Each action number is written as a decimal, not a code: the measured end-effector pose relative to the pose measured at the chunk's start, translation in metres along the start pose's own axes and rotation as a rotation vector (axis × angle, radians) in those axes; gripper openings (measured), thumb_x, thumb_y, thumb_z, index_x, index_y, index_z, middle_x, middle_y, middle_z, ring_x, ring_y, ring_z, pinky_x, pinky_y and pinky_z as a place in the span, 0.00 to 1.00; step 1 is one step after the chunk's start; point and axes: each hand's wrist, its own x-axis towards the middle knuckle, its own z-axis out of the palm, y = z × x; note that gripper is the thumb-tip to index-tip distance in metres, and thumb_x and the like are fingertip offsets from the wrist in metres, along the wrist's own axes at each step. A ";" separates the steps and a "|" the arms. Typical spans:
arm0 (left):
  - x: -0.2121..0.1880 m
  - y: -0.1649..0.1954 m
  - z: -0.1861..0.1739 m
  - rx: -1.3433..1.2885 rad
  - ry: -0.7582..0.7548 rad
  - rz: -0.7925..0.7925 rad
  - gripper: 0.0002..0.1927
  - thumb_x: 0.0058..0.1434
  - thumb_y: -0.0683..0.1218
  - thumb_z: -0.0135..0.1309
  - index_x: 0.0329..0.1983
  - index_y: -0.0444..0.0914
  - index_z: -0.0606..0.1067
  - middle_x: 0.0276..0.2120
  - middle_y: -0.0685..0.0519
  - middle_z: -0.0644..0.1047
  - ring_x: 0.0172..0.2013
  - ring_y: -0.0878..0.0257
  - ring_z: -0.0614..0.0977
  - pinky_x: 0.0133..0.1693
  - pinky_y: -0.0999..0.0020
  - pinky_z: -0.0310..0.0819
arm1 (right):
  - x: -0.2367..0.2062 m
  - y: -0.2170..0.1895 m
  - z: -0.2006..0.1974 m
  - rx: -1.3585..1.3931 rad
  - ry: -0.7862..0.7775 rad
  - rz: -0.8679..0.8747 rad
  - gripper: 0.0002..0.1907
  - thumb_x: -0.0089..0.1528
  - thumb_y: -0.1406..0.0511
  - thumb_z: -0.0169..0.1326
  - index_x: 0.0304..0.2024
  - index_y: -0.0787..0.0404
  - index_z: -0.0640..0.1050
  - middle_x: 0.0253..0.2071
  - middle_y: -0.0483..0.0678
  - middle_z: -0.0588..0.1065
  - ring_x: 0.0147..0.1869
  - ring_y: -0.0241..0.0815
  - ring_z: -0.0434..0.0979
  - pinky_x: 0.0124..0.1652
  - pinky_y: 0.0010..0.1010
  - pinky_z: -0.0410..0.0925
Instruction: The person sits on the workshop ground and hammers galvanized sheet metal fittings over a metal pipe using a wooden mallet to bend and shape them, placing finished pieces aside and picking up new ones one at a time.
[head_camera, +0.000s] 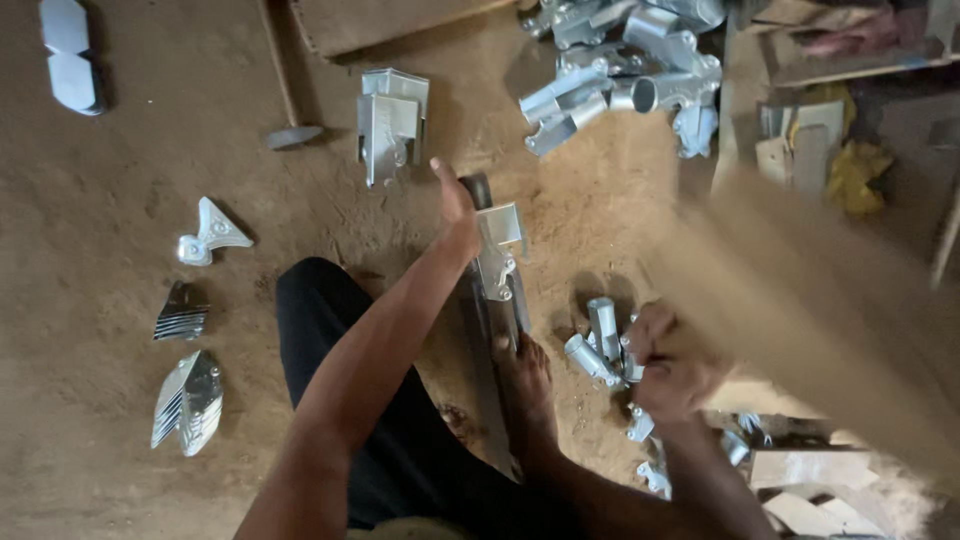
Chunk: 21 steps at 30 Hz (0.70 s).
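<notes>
Two hands | left hand (458, 215) fingers grip cast-metal bracket (500, 255) | right hand (672, 365) fingers clutch silvery tube fitting (590, 358)

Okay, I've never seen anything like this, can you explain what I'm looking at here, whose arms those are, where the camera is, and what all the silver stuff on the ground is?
This is one picture from a camera worn on a person's head, looking down at their own arms, legs and foot as they sit on a sandy dirt floor. The left hand steadies a silvery metal bracket on an upright dark bar, with the bare foot at its base. The right hand grips small silvery tube pieces from a little heap. Around them lie more cast metal parts: a box-shaped bracket, a big pile at the top, and fin-shaped pieces on the left. The blurred tan shape at the right I cannot identify.
</notes>
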 end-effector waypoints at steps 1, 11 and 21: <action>-0.002 0.008 0.004 0.151 0.152 0.009 0.58 0.56 0.82 0.30 0.71 0.33 0.66 0.64 0.40 0.72 0.61 0.43 0.74 0.59 0.45 0.68 | -0.004 0.012 0.005 -0.079 -0.004 -0.073 0.12 0.70 0.58 0.48 0.38 0.45 0.82 0.37 0.40 0.74 0.35 0.36 0.73 0.37 0.30 0.68; -0.002 0.028 0.010 0.254 0.148 -0.082 0.67 0.50 0.88 0.23 0.75 0.33 0.59 0.71 0.41 0.61 0.67 0.44 0.63 0.60 0.35 0.52 | 0.028 0.011 0.046 -0.157 0.078 0.485 0.13 0.71 0.60 0.55 0.38 0.64 0.75 0.35 0.58 0.71 0.35 0.54 0.72 0.37 0.47 0.67; -0.008 0.041 0.003 0.052 -0.245 -0.209 0.70 0.45 0.88 0.30 0.70 0.27 0.60 0.54 0.29 0.78 0.47 0.39 0.84 0.45 0.42 0.79 | 0.030 0.049 0.054 0.186 0.054 0.650 0.16 0.71 0.54 0.49 0.37 0.58 0.75 0.28 0.48 0.72 0.27 0.39 0.72 0.26 0.31 0.65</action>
